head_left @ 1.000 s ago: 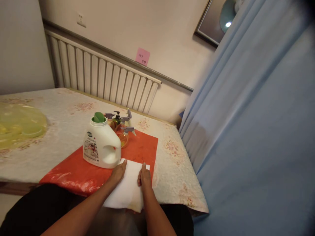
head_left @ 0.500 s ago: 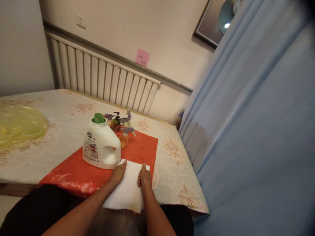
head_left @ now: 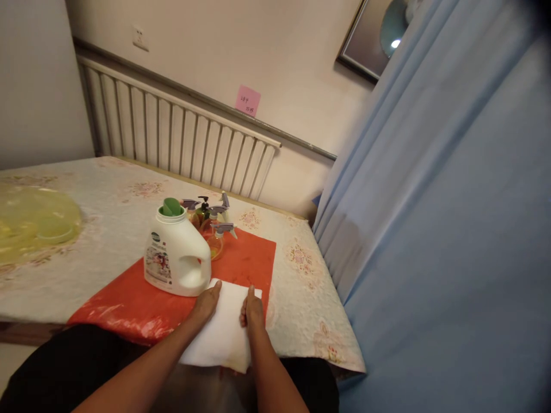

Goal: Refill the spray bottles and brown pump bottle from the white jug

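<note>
A folded white cloth point(head_left: 226, 332) lies over the front edge of the red plastic sheet, its lower end hanging past the table edge. My left hand point(head_left: 209, 301) grips its left side, thumb on top and fingers hidden underneath. At the right side of the cloth, my right hand point(head_left: 253, 310) is closed with the thumb pointing forward and curled fingers partly showing. Just left of my left hand stands a white detergent jug point(head_left: 178, 255) with a green cap piece point(head_left: 171, 207) in its mouth. Behind it are several spray bottles point(head_left: 215, 244) and a dark pump bottle point(head_left: 204, 209).
The red plastic sheet point(head_left: 252, 258) covers part of a flower-patterned cloth point(head_left: 301, 258). A translucent yellow bag point(head_left: 38, 221) lies at the left. A radiator point(head_left: 181, 126) runs along the wall behind, and a blue curtain point(head_left: 430, 229) hangs at the right.
The view has shifted very slightly. Both hands and the white cloth stay in practically the same place.
</note>
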`<state>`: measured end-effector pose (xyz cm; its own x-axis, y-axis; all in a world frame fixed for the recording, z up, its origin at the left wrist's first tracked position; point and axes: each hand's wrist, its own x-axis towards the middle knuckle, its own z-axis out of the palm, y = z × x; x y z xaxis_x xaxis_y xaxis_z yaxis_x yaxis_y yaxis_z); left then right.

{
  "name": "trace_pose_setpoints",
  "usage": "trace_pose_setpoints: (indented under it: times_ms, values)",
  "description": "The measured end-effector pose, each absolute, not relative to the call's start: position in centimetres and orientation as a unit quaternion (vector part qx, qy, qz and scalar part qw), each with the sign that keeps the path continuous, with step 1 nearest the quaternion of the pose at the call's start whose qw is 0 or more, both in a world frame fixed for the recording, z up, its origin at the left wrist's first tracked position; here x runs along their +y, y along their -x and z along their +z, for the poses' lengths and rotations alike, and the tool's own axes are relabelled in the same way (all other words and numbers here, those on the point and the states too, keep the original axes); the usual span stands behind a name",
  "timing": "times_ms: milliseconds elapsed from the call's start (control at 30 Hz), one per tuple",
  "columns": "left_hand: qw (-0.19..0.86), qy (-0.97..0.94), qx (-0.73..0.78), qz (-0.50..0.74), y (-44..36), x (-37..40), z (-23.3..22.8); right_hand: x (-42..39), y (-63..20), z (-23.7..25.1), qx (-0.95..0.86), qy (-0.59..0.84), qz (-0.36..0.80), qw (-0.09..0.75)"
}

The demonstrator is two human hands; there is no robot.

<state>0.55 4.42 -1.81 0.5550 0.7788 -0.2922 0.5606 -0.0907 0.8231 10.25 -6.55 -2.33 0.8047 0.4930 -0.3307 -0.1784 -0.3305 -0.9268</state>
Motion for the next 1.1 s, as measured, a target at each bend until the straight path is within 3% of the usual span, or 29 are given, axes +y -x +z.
trace_pose_setpoints:
  times_ms: [1100]
  values:
    - [0.506,-0.719,0.452,0.152,-0.5,4.6,-2.8,-6.2,-10.5,-3.0,-0.048,0.733,0.335,0.591]
